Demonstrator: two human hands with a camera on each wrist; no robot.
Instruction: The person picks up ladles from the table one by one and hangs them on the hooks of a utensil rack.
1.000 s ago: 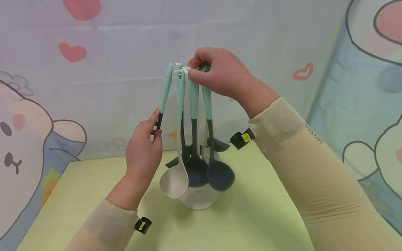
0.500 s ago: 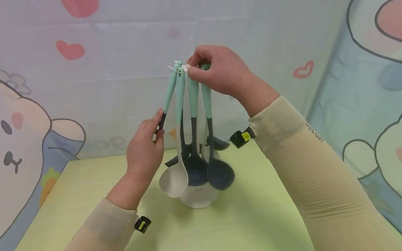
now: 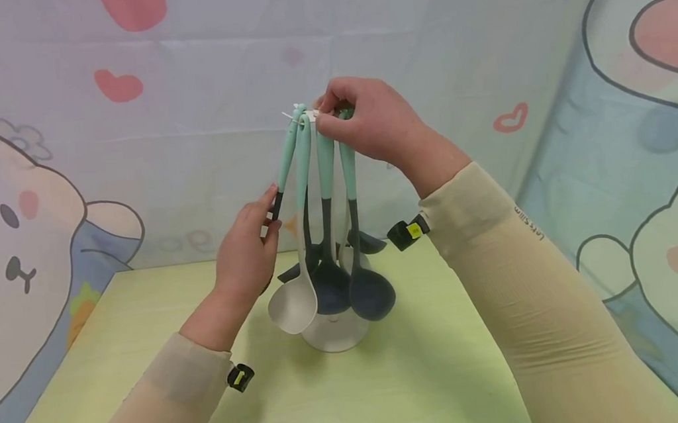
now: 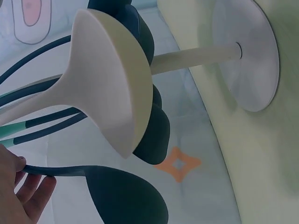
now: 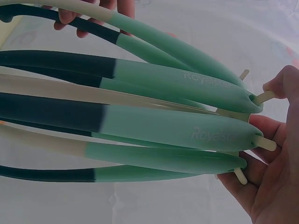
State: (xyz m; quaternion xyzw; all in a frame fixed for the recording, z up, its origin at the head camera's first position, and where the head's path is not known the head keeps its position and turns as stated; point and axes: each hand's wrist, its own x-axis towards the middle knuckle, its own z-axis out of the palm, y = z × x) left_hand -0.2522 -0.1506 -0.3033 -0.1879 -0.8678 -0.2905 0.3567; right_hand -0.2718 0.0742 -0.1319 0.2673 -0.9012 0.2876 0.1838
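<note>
A white utensil stand (image 3: 335, 334) holds several cooking utensils with mint handles, hung by their end holes on short pegs. My right hand (image 3: 367, 116) grips the top of the stand, with the thumb at a peg in the right wrist view. My left hand (image 3: 246, 248) pinches the dark shaft of a cooking utensil (image 4: 126, 191) with a broad dark head. That utensil's mint handle (image 3: 288, 156) slants up to the pegs, its end overlapping one there. Beside it hang a white ladle (image 3: 294, 306) and dark ladles, one a dark ladle (image 3: 373, 295) on the right.
The stand's round base rests on a pale green table (image 3: 446, 362). Close behind hangs a printed cloth backdrop (image 3: 232, 67) with hearts and cartoon animals. Other dark utensil heads (image 3: 368, 241) stick out at the back of the stand.
The left hand has moved slightly right, bringing the pinched utensil's handle end from left of the pegs onto the peg area. The right hand has stayed on the stand's top.
</note>
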